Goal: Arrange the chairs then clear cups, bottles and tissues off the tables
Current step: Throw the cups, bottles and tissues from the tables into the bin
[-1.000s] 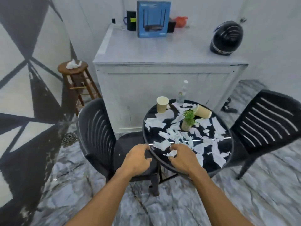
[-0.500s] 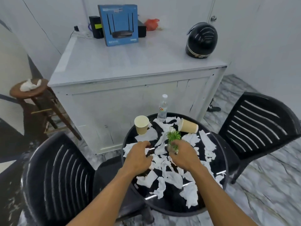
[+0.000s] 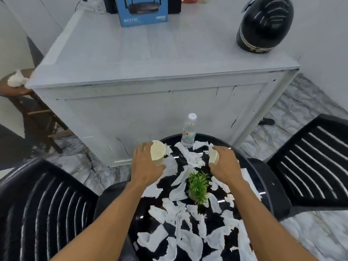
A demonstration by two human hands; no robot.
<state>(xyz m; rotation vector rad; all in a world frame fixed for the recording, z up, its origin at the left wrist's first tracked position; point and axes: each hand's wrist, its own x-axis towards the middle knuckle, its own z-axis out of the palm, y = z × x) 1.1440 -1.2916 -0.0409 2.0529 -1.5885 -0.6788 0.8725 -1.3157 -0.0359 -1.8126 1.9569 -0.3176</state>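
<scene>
A round black table (image 3: 263,172) is strewn with several torn white tissue pieces (image 3: 188,240). My left hand (image 3: 145,164) grips an upright cream paper cup (image 3: 157,152) at the table's far left edge. My right hand (image 3: 224,164) grips a second paper cup (image 3: 214,157) that lies on its side on the far right part. A small clear water bottle (image 3: 188,131) stands at the far edge between the two cups. A small green potted plant (image 3: 198,187) stands near the middle. Black plastic chairs stand at the left (image 3: 37,210) and right (image 3: 312,166).
A white cabinet (image 3: 150,95) stands right behind the table, with a black helmet (image 3: 263,25) and a blue router box (image 3: 143,10) on top. A wooden stool (image 3: 28,102) with crumpled tissue (image 3: 16,80) stands at the far left. The floor is marbled grey.
My view has moved closer over the table. My right hand has left the plant and taken the tipped cup. My left hand has reached forward and taken the upright cup.
</scene>
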